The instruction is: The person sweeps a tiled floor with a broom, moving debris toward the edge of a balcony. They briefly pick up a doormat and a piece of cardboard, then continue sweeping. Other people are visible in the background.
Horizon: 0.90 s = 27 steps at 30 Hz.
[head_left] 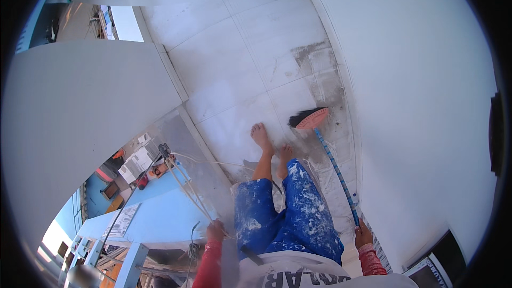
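1. At the far left, a white partition (85, 90) is standing, and a light blue surface (154, 221) is spreading below it, with a printed sheet (121, 220) lying on it.
2. Next, pale cords (189, 193) are stretching from a dark fitting (164, 151) down to your left hand (215, 231); your left fingers are curling around these cords, as it appears.
3. In the middle, your bare feet (261, 136) are standing on the whitish tiled floor (234, 69), and you are wearing blue shorts (301, 218) with white stains.
4. To the right of your feet, the broom (313, 119) is resting its orange head and black bristles on a grey, dusty patch of the floor, near the base of the wall; its blue patterned handle is slanting back toward you.
5. Your right hand (364, 234) is grasping the handle's near end, fingers wrapping around it.
6. At the far right, a white wall (426, 101) is rising beside the broom.
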### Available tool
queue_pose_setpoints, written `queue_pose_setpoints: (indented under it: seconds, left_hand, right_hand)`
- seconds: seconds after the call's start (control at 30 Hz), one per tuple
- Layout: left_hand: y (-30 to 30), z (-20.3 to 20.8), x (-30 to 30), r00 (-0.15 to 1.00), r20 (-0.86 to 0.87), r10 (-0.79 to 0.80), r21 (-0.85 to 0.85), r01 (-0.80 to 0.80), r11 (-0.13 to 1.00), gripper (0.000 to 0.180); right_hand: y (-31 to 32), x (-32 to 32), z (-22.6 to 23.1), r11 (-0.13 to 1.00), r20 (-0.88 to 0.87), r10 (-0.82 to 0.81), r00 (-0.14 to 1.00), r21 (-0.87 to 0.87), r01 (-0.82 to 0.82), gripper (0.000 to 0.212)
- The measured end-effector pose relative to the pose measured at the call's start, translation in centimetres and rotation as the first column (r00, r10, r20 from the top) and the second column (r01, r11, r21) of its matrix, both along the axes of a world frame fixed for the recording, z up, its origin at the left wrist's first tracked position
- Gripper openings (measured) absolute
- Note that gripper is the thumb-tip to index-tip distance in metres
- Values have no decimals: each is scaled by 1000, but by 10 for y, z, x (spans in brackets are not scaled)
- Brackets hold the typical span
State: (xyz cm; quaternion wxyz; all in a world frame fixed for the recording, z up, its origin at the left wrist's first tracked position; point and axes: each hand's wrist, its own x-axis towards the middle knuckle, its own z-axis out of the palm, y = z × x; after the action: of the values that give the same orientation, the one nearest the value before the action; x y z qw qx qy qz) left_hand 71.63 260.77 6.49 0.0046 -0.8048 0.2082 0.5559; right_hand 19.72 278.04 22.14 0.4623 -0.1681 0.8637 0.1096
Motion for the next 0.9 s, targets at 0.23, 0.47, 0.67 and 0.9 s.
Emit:
queue_pose_setpoints:
  seconds: [0.23, 0.47, 0.67, 0.9]
  left_hand:
    - [-37, -40, -21, 970, 90, -226, 38, 223, 974, 43]
    - [-65, -19, -48, 983, 90, -162, 57, 157, 986, 39]
    - [-73, 18, -56, 939, 209, -274, 103, 257, 961, 42]
    - [-75, 50, -37, 516, 350, -782, -141, 854, 500, 41]
  right_hand:
    - [-254, -51, -224, 859, 6, -74, 997, -507, 67, 44]
    - [-269, -86, -319, 932, -120, 6, 993, -358, -49, 48]
    - [9, -16, -84, 974, -25, -40, 999, 221, 45, 53]
    - [-51, -65, -76, 965, -133, -46, 990, -262, 10, 45]
